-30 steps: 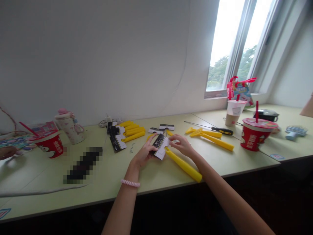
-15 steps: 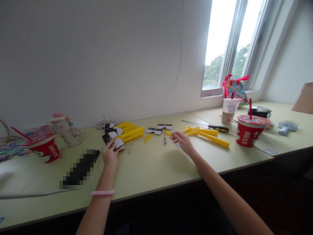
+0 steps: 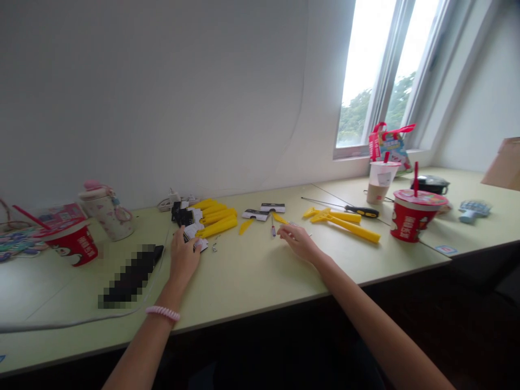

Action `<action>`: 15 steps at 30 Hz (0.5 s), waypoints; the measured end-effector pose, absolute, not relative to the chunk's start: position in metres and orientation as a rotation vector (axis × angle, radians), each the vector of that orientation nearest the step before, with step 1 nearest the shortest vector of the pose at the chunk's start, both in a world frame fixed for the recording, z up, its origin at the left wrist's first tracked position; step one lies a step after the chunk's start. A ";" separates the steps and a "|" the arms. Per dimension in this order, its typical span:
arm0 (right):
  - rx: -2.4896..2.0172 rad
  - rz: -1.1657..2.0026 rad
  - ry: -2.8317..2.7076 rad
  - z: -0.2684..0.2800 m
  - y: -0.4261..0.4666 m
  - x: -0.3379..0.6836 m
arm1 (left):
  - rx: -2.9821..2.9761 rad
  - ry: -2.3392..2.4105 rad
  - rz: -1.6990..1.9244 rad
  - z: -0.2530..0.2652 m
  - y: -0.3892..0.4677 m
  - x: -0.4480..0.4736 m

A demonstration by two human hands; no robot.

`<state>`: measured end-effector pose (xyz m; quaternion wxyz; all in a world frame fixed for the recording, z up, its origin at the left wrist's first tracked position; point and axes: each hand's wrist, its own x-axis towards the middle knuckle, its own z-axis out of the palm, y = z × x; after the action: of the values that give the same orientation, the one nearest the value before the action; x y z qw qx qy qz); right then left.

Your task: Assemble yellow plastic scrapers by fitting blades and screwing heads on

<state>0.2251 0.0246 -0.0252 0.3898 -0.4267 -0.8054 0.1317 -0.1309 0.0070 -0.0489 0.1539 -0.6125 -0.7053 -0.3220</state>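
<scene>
My left hand (image 3: 184,254) is closed on the nearest black-and-white card (image 3: 203,245) in a pile at the left. Yellow scraper handles (image 3: 219,226) fan out to the right from these cards. My right hand (image 3: 299,242) has its fingers pinched together low over the table; whatever they hold is hidden. Just left of its fingertips lies a small screwdriver (image 3: 273,231). Beyond it are a yellow blade-shaped piece (image 3: 279,218) and two black-and-white cards (image 3: 273,207), with another yellow piece (image 3: 245,226) beside them. Small metal bits (image 3: 215,247) lie between the hands.
To the right are two yellow scrapers (image 3: 353,228), a long black-and-yellow screwdriver (image 3: 362,212) and a red drink cup (image 3: 408,222). At left stand another red cup (image 3: 83,244) and a tumbler (image 3: 109,214), near a blurred-out dark object (image 3: 132,276) and a cable (image 3: 73,325).
My left hand has lowered the card it held onto the pile's near side. My right hand has shifted slightly left and nearer, toward the small screwdriver's handle.
</scene>
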 end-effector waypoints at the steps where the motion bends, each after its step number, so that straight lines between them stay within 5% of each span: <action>1: -1.084 0.326 -2.056 -0.025 0.024 0.225 | -1.820 -2.040 -0.864 -0.050 0.008 -0.132; 15: -1.072 0.363 -2.158 -0.024 0.019 0.221 | -1.817 -2.147 -0.369 -0.044 0.043 -0.133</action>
<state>0.2206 0.0194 -0.0242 0.3454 -0.4128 -0.8311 0.1397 -0.1330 0.0426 -0.0437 0.1517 -0.6330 -0.7482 -0.1287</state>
